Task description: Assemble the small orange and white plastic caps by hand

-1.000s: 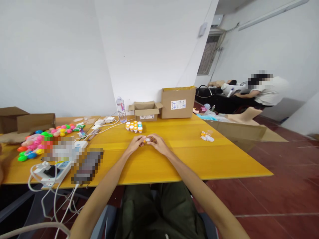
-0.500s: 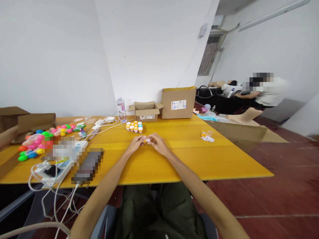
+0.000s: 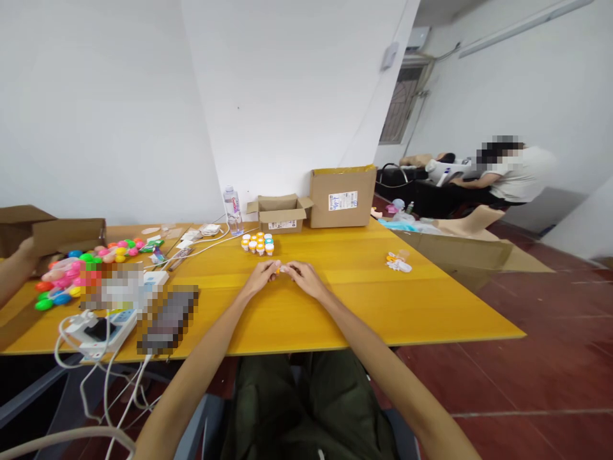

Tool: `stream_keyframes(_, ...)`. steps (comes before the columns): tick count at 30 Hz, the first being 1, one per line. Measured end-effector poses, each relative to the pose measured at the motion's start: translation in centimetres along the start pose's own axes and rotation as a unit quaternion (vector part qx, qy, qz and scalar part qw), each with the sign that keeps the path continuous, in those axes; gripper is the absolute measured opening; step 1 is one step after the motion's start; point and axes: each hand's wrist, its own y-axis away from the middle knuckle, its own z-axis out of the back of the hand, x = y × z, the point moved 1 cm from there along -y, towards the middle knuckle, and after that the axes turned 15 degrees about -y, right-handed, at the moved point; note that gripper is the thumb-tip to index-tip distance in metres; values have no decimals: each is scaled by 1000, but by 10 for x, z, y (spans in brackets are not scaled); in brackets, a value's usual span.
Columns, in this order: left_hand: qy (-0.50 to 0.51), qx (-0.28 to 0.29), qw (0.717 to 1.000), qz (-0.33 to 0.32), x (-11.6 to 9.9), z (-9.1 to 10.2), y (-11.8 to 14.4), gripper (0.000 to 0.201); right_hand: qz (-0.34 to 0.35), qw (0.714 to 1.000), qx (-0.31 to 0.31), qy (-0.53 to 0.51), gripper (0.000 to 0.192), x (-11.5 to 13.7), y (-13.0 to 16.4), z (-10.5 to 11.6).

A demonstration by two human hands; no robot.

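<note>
Head view, near field: left hand and right hand brought together on the yellow table, fingertips meeting around one small orange-and-white vial. Pinched from both sides, it seems, orange part toward the left fingers, pale part toward the right; too small to tell whether a cap is being turned on or off, or how firmly either hand is closed on it. Vial held low over the tabletop, roughly midway across, just in front of the body.

Head view, a little farther back: cluster of small capped vials standing upright together, orange and blue tops, well apart from the hands. Judged as the handled lot, so a fair share of the work looks done, with one piece in hand. To the right, a loose little heap of white and orange parts, lying apart from everything else; likely stock not yet dealt with, though hard to be sure.

Head view, far edge: open small carton and a taller closed box against the wall, water bottle beside them.

Head view, left side: heap of bright plastic eggs, power strip with white cables, and another person's forearm reaching toward a brown box.
</note>
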Motion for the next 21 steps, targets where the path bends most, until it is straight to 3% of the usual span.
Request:
stream_keyframes(7, -4, -1, 1000, 5, 0, 1, 0, 51, -20, 998, -2, -68, 29, -5, 0, -3)
stream_keyframes(21, -13, -10, 1000, 8, 0, 0, 0, 48, 15, 1000, -10, 2, 16, -2, 1, 0)
